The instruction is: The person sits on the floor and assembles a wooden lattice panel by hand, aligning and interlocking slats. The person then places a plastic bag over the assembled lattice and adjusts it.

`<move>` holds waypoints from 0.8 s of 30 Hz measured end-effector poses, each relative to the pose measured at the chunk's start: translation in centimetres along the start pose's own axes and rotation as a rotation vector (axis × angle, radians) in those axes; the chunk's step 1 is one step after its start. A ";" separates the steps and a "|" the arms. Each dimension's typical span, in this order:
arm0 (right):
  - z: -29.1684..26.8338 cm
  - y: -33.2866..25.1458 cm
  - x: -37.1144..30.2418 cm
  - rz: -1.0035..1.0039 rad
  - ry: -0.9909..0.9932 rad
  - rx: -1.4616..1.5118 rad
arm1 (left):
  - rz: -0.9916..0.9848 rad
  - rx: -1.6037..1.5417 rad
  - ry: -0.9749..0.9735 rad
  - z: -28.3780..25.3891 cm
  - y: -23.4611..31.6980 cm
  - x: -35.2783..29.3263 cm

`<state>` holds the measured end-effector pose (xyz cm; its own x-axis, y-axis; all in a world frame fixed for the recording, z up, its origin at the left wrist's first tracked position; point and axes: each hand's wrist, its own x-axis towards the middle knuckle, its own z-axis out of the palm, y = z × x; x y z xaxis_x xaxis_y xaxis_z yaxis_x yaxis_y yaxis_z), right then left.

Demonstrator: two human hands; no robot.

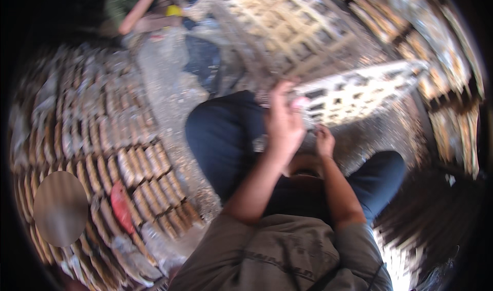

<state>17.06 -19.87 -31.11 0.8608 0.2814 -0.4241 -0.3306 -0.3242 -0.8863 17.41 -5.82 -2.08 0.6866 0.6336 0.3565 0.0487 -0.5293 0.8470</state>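
Left hand (285, 121): fingers holding lattice panel (359, 93) by its left end, above floor (370, 137). Right hand (324, 141) at lower edge, blurred, can't tell grip. Best support both edges, avoid flexing.

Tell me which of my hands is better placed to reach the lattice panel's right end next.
Probably your right hand: it sits farther right, by the lattice panel, while your left hand holds the panel's left end. Blur hides whether the right touches it.
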 end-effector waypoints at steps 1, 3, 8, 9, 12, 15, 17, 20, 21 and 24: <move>-0.2 -0.8 0.0 0.079 -0.069 -0.106 | 0.047 -0.018 0.017 0.1 -1.0 -0.3; -0.6 1.8 0.8 -0.156 -0.099 -0.201 | 0.075 0.031 0.030 0.4 -0.7 -0.4; -1.3 1.6 1.5 -0.071 -0.337 0.128 | 0.030 -0.020 -0.004 0.9 -0.5 -1.1; -1.5 0.9 1.2 -0.035 -0.335 0.022 | 0.042 -0.019 0.008 0.6 -0.6 -1.2; -1.3 -3.9 -0.2 -0.007 -0.378 -0.864 | 0.061 -0.033 0.010 0.7 -0.5 -1.6; -0.8 8.1 5.3 -0.228 -0.290 -0.122 | 0.091 -0.036 -0.037 1.4 0.7 -1.4; -0.7 8.5 5.0 -0.116 -0.328 -0.371 | 0.055 -0.040 -0.018 0.6 -0.1 -2.0; -1.2 1.6 1.9 -0.085 -0.380 -0.557 | 0.038 -0.055 -0.007 0.3 -0.4 -2.6; -1.0 3.2 2.8 -0.014 -0.378 -0.192 | 0.069 -0.064 -0.025 0.7 0.2 -2.1; -1.7 0.6 1.9 0.103 -0.439 -0.155 | 0.090 -0.056 -0.014 0.9 -0.3 -2.4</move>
<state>19.20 -21.02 -32.11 0.5710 0.5848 -0.5762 -0.3150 -0.4921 -0.8115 16.37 -7.69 -3.51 0.6965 0.5765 0.4272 -0.0541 -0.5515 0.8324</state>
